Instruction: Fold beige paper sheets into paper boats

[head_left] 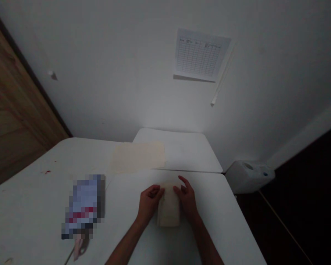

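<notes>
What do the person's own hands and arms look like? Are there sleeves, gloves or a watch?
The left hand and the right hand are bare, with no gloves. The left forearm and the right forearm are uncovered too; no sleeve reaches into view. I see no watch, bracelet or ring, but the picture is dim, so a thin ring could escape notice.

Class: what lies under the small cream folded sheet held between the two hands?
The small cream folded sheet rests on the white table; anything directly beneath is covered.

left hand (149,202) bare | right hand (187,200) bare | forearms bare to frame edge
</notes>
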Available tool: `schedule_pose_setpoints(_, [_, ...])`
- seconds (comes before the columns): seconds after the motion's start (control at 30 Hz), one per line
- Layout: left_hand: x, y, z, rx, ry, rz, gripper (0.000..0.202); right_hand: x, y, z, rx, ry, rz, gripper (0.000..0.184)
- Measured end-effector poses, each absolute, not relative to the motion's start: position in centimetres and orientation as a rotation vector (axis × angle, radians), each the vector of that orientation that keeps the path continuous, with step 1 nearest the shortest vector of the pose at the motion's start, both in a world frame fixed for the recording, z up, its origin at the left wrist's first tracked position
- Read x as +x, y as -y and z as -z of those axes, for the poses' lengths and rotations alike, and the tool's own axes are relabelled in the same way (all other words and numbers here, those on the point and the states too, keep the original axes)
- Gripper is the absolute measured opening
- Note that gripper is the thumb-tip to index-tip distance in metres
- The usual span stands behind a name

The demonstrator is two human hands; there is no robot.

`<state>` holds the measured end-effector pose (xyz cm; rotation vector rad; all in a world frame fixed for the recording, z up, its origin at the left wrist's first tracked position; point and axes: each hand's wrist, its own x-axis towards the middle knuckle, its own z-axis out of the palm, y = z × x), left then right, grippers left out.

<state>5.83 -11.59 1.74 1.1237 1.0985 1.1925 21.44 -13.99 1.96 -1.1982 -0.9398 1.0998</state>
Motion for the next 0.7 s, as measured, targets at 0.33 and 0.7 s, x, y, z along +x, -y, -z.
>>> schedule_pose_setpoints(0.33, [6.1,12.0,-2.1,1.146,-1.208,-1.201,0.034,21.9,14.4,-2.0,-1.234,0.893,-1.137,0.071])
schedule_pose_setpoints(0.7, [6.2,12.5,-3.2,1.172,-1.277,-1.214,0.036,21.9,14.4,-2.1,-1.274,0.945,-1.109,0.064])
